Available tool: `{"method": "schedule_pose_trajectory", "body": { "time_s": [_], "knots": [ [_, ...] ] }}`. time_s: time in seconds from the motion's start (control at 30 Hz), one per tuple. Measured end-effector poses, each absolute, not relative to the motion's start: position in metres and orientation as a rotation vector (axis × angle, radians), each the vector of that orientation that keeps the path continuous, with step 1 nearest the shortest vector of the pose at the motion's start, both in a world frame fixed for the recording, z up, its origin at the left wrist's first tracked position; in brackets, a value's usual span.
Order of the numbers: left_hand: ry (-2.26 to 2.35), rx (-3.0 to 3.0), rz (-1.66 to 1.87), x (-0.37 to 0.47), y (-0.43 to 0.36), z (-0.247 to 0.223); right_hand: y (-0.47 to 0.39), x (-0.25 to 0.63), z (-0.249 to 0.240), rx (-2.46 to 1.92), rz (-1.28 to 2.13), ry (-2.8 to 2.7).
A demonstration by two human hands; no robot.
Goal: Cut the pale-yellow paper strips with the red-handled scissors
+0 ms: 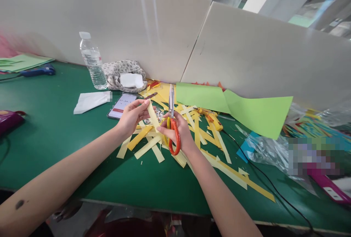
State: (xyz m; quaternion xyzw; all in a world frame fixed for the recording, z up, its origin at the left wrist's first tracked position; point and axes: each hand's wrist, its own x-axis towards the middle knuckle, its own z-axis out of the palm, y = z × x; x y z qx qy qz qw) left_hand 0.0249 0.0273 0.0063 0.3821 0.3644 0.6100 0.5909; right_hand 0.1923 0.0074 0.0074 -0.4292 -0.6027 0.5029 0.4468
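My left hand pinches the upper end of a pale yellow paper strip between thumb and fingers. The strip's lower end meets the thumb of my right hand. Scissors with red and yellow handles rest in my right hand, blades pointing up and away from me. Below and around both hands, many yellow and cream paper strips lie scattered on the green table. A small clear container of tiny pieces is partly hidden between my hands.
A phone, white tissue, water bottle and patterned pouch stand or lie left of centre. A yellow glue gun, green sheets and plastic bags lie right. A pale partition rises behind.
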Motion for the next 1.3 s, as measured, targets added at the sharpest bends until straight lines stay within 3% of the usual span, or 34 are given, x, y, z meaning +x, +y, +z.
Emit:
{"method": "schedule_pose_trajectory", "body": {
  "time_s": [0.43,1.3],
  "knots": [
    [0.862,1.091,1.126,0.038,0.013,0.005,0.011,0.197,0.012,-1.029,1.199,-1.160],
    [0.837,1.006,1.125,0.035,0.014,0.005,0.013,0.196,0.009,-0.983,1.265,-1.115]
  ]
}}
